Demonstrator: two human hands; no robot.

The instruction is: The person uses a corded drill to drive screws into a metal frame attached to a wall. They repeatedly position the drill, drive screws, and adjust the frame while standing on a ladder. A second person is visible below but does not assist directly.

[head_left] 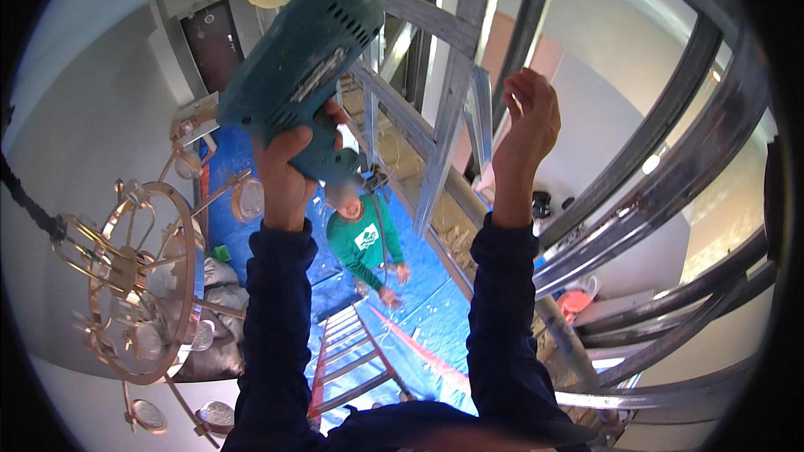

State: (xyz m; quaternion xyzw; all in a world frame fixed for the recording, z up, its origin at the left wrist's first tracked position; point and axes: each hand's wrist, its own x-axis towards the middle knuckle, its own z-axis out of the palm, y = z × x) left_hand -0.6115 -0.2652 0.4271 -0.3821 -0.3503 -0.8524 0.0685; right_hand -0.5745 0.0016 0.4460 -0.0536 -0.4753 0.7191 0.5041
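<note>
My left hand is wrapped round the grip of a teal power drill, raised high and tilted up to the right. The drill's front end runs out of the top of the picture beside metal framing. On the right, my right hand is lifted with its fingers curled together. Whether something small sits between those fingertips I cannot make out. Just behind and left of that hand stands an upright metal stud. Dark sleeves cover both forearms.
Curved metal channels sweep across the right side. A gold ring chandelier hangs at left. Below are an orange stepladder, a blue floor sheet and a person in a green shirt. A dark door is at the back left.
</note>
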